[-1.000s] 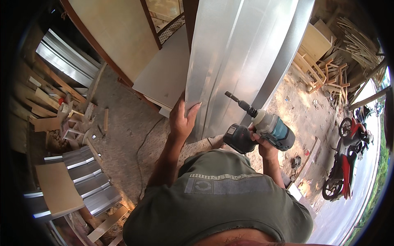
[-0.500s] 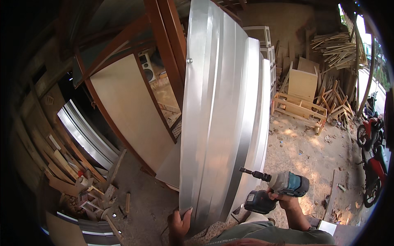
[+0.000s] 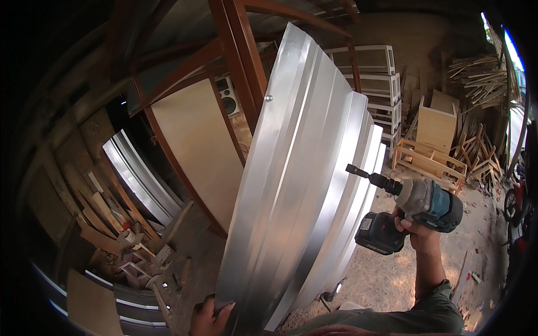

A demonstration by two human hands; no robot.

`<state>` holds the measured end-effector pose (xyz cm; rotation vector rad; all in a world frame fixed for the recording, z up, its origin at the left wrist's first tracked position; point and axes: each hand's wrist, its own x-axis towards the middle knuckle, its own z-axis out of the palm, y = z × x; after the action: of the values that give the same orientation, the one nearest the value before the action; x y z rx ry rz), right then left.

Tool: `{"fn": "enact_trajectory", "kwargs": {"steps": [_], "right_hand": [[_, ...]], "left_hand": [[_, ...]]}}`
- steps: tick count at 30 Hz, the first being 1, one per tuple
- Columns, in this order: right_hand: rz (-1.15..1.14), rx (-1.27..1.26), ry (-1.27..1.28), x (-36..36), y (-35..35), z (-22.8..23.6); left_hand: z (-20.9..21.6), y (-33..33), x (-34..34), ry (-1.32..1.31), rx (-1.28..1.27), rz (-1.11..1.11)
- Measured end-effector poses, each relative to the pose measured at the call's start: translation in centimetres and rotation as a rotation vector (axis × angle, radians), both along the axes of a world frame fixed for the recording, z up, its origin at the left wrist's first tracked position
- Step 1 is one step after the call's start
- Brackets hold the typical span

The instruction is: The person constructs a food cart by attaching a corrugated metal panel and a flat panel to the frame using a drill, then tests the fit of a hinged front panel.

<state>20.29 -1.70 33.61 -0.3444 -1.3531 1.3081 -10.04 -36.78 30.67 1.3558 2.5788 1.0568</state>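
A ribbed silver metal sheet (image 3: 291, 185) stands tilted in front of me, its upper left edge against a brown steel post (image 3: 246, 67). My left hand (image 3: 210, 317) grips the sheet's lower left edge, thumb on the front face. A single screw (image 3: 269, 97) shows near the upper left edge. In front of the sheet's right side, my right hand (image 3: 413, 227) is wrapped round the handle of a teal and black cordless impact driver (image 3: 428, 204). Its long socket bit points left toward the sheet, and I cannot see it touching. A black battery forms the driver's base.
Behind the sheet stands a brown frame with a pale panel (image 3: 193, 145). More metal sheeting (image 3: 140, 179) leans at the left, near wood scraps (image 3: 131, 252). White racks (image 3: 386, 101), a wooden cabinet (image 3: 437, 126) and stacked sticks (image 3: 476, 78) line the back right. Motorbikes stand at far right.
My right hand has raised the driver up and to the right. The sheet leans more, its lower end shifted left with my left hand still on it. The whole view has shifted somewhat.
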Motion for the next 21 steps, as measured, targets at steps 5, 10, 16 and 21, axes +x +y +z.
{"fn": "enact_trajectory", "kwargs": {"steps": [5,10,16,21], "right_hand": [[-0.079,0.146,-0.032,-0.3,2.2,6.1],[-0.082,0.306,-0.072,-1.7,6.0,8.9],[-0.029,0.425,-0.173,-5.3,7.2,12.2],[-0.012,0.431,-0.215,-4.7,8.0,14.0]], "left_hand": [[2.2,2.0,1.4,-0.216,0.073,-0.090],[3.1,1.9,0.1,-0.120,0.155,-0.232],[15.0,9.3,0.7,-0.082,0.267,-0.348],[22.4,18.2,2.3,-0.004,0.241,-0.349]]}}
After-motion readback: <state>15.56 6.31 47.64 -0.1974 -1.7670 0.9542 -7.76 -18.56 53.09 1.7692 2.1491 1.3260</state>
